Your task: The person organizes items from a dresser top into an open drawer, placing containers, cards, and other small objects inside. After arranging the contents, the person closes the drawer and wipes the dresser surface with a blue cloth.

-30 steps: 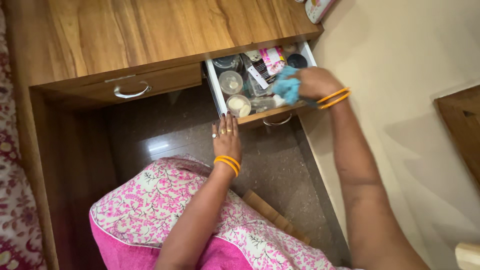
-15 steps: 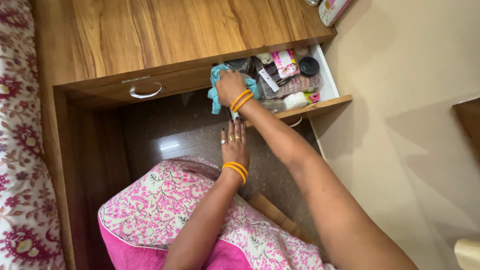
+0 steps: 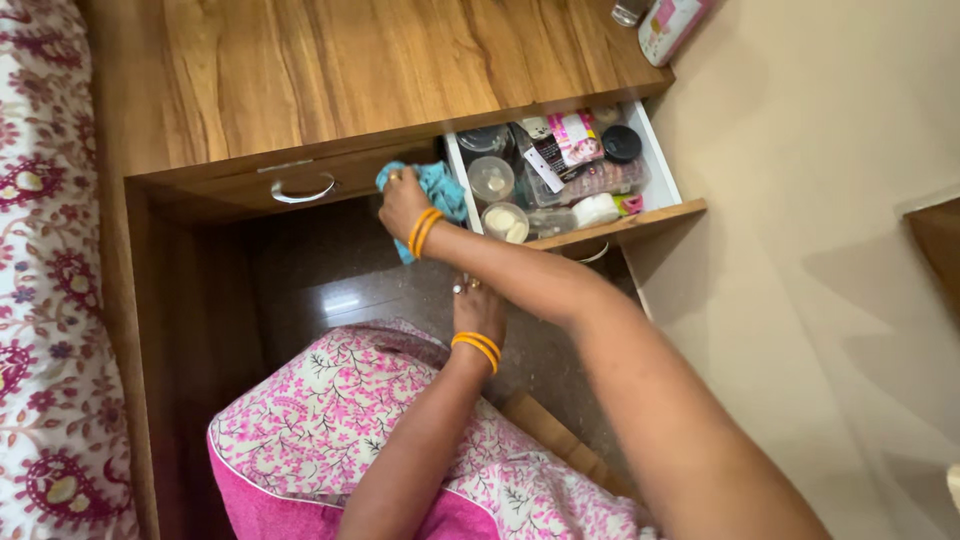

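Your right hand (image 3: 402, 203) has its fingers closed on the blue cloth (image 3: 432, 190), pressed against the left outer side of the open drawer (image 3: 655, 160); wiping seems underway, while your left hand (image 3: 478, 308) rests flat, fingers hidden beneath your forearm.

Warm, even light; slight blur

The wooden bench (image 3: 380, 70) lies at the top, with a patterned bedspread (image 3: 45, 250) to its left. Under its front edge, the closed wooden drawer with a metal loop handle (image 3: 300, 185) sits left of the open drawer (image 3: 660, 165). In the open drawer, 2 round lidded plastic tubs (image 3: 497, 200) sit at the left and a black round-lidded jar (image 3: 621, 143) at the right. The teal cloth (image 3: 435, 190) lies between the 2 drawers.
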